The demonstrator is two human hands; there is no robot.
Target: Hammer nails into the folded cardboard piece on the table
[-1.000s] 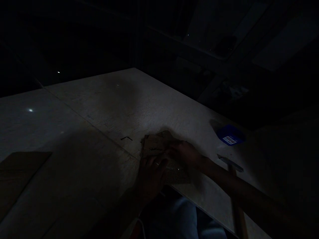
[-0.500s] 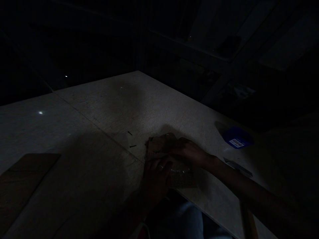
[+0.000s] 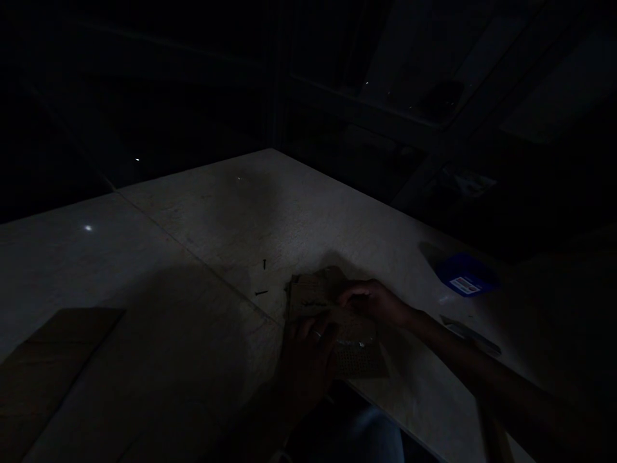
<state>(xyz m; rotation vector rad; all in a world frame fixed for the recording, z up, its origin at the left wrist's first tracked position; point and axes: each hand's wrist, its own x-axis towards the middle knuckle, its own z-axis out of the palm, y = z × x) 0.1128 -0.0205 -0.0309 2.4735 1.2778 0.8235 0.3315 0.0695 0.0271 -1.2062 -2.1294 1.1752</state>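
The scene is very dark. A small stack of cardboard pieces [image 3: 308,292] lies near the table's front edge, with dark, thin marks or screws on top that I cannot make out clearly. My left hand [image 3: 311,354], with a ring on one finger, rests flat over the near left part of the cardboard, fingers stretched out. Above its right part, my right hand [image 3: 371,301] has thumb and fingers drawn together in a pinch; whatever is between them is too dark to see. Two dark screws, an upper one [image 3: 264,264] and a lower one [image 3: 261,293], lie left of the stack.
A blue container with a white label [image 3: 465,276] stands at the right. A flat, greyish tool, perhaps a knife [image 3: 472,335], lies near my right forearm. At the left is a larger cardboard sheet [image 3: 62,334]. The pale table's far corner [image 3: 270,154] meets darkness.
My right hand has lifted and drawn slightly right, uncovering more cardboard. The upper loose screw has turned to point upright in view. The whole view has shifted a little.
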